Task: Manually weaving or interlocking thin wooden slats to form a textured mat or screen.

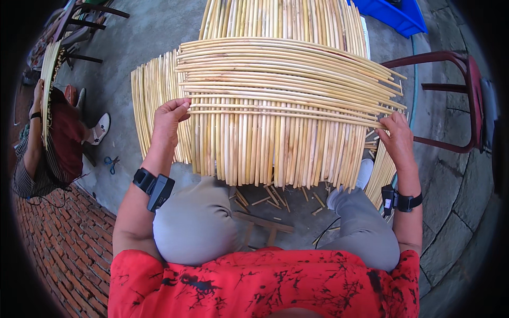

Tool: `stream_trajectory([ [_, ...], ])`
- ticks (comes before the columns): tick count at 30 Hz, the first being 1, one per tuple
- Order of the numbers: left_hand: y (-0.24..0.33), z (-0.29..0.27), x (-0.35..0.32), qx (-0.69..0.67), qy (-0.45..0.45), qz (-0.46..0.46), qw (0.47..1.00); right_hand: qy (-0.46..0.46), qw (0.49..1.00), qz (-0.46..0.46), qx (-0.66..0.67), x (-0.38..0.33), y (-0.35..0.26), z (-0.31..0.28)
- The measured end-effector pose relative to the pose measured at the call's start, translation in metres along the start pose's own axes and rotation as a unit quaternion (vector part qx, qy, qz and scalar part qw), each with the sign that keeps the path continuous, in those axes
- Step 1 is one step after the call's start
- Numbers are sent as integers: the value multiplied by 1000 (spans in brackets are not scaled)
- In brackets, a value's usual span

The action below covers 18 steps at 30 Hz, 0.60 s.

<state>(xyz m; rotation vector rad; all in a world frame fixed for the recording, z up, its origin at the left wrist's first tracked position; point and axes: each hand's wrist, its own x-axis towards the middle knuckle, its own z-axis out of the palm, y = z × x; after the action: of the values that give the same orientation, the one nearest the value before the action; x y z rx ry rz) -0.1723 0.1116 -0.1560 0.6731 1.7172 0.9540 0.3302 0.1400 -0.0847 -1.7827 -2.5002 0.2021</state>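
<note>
A long pale cane stick (pixel 286 114) lies crosswise in front of me, held at its two ends. My left hand (pixel 170 119) pinches the left end between thumb and fingers. At the other end, my right hand (pixel 398 139) has its fingers closed on the stick's tip. Just beyond lies a row of similar crosswise sticks (pixel 286 69), side by side and slightly bowed. Under them is a broad layer of sticks (pixel 254 153) running away from me, bound side by side. Another lengthwise bundle (pixel 154 106) shows to the left.
Short cut pieces (pixel 270 199) litter the floor between my feet. A wooden stool or board (pixel 262 221) is below. To the right stands a dark red chair (pixel 469 106); a blue crate (pixel 395 16) is beyond. Scissors (pixel 111 163) lie left, near a seated person (pixel 53 138) holding sticks.
</note>
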Motion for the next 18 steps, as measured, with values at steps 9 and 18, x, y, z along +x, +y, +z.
stream_trajectory([
  [9,2,-2,-1,7,-3,13,1000,-11,999,10,32,3,-2,2],
  [18,4,0,1,35,-6,1,999,-9,999,8,39,3,-2,2],
])
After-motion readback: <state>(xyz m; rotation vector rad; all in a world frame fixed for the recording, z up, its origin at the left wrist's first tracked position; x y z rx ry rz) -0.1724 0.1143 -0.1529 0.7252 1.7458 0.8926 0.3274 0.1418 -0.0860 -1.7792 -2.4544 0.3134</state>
